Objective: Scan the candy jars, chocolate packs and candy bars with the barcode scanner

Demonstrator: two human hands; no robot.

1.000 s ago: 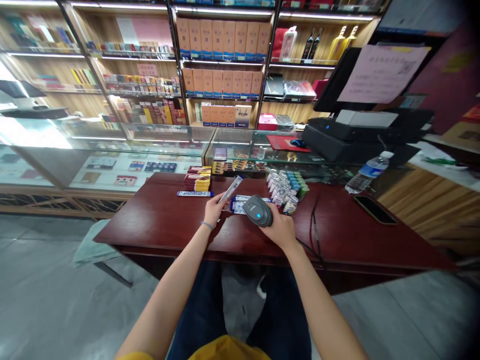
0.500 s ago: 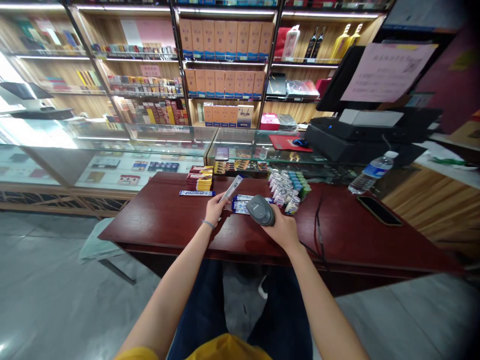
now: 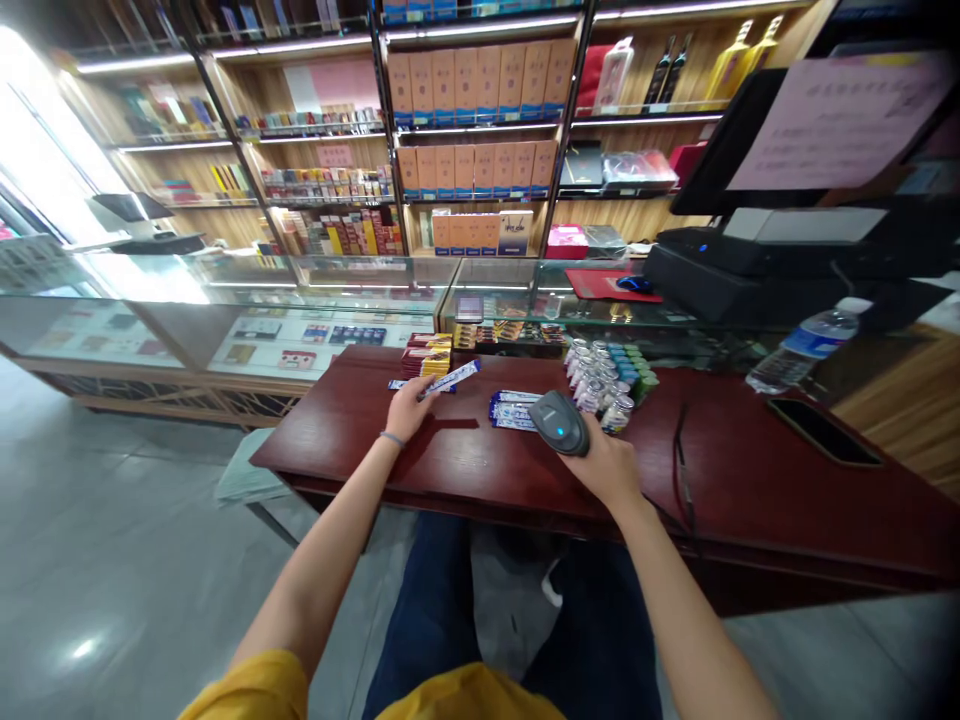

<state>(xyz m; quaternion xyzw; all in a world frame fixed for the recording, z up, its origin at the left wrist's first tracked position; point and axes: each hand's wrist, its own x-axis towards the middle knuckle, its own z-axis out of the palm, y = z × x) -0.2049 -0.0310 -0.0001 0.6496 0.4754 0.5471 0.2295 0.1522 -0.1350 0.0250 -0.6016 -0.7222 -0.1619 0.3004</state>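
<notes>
My left hand grips one end of a slim blue-and-white packet, held above the table near a stack of red-and-yellow packets. Another blue-and-white packet lies in front of that stack, partly hidden by the hand. My right hand is wrapped round the handle of a dark grey barcode scanner, and a small blue light shows on its top. Beneath and left of the scanner lies a pile of blue-and-white packets. Rows of small capped bottles stand just behind the scanner.
On the right of the dark red table are a black cable, a phone and a tilted water bottle. A glass display counter runs behind. A padded stool stands at the left, and a monitor at the right.
My left hand has moved left with its packet, away from the pile and towards the red-and-yellow stack. The scanner's blue light now shows. The whole view has shifted slightly left.
</notes>
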